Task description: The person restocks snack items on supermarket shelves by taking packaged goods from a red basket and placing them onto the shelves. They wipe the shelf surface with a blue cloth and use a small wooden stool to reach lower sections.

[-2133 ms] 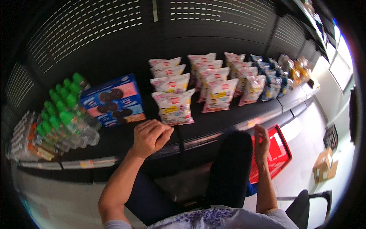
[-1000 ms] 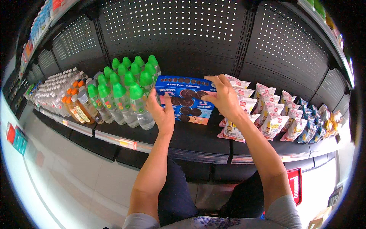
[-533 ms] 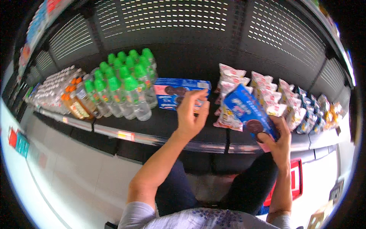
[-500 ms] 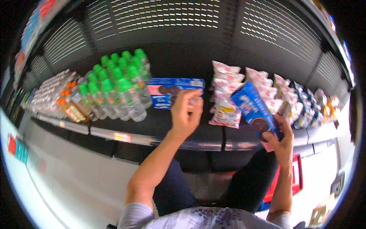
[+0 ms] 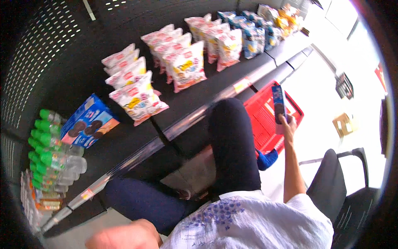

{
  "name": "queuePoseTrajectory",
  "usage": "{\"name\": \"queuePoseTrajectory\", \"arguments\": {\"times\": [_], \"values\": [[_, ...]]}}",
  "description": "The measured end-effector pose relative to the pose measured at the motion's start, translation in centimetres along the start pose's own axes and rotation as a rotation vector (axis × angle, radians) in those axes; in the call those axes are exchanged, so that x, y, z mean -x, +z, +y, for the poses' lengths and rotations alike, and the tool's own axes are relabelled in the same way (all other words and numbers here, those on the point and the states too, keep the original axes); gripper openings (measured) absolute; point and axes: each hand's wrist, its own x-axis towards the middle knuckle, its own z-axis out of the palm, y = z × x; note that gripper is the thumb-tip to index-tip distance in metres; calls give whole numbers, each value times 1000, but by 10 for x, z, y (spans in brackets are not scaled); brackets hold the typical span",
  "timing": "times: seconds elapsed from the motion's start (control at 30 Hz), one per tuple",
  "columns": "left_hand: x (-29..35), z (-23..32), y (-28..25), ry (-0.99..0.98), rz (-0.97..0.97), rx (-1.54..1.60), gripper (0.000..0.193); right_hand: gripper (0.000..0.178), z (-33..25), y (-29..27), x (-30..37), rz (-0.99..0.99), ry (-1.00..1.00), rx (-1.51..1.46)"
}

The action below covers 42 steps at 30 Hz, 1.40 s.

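Note:
My right hand [image 5: 288,125], arm stretched out to the right, is closed on the lower end of a narrow blue cookie box [image 5: 278,101]. It holds this box upright over a red shopping basket [image 5: 260,118]. On the shelf, a larger blue cookie box [image 5: 88,122] with dark round cookies pictured on it stands between green-capped clear bottles [image 5: 56,159] and white-and-pink snack bags [image 5: 137,99]. At the lower edge, my left hand or forearm [image 5: 120,237] shows only as a blurred patch of skin; its fingers cannot be made out.
The dark shelf [image 5: 132,137] runs diagonally, with a price rail along its front edge. Blue snack bags [image 5: 253,39] and yellow ones [image 5: 286,20] stand at its far end. A black chair [image 5: 354,195] is behind my right arm; a cardboard box [image 5: 343,124] sits on the floor.
My view has turned right. My right hand has carried the narrow cookie box from in front of the snack bags to above the basket. My left hand has left the larger box.

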Motion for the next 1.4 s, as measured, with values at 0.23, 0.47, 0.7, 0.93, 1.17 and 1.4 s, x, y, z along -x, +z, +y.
{"name": "queuePoseTrajectory", "arguments": {"times": [0.23, 0.47, 0.7, 0.93, 1.17, 1.4], "values": [[-12, 21, 65, 292, 149, 184, 40, 54, 41, 31, 46, -262, 228, 293], [-11, -1, 97, 629, 521, -9, 37, 54, 98, 77, 55, -591, 111, 648], [18, -66, 67, 103, -121, -175, 28, 57, 161, 119, 68, -706, -88, 761], [28, -175, 11, -436, -96, -529, 26, 42, 236, 105, 85, -749, -197, 770], [39, -237, -112, -468, -251, -931, 28, 39, 236, 104, 54, -1065, -419, 395], [53, -231, -158, -491, -695, -1220, 52, 26, 140, 98, 22, -680, -114, 259]]}}
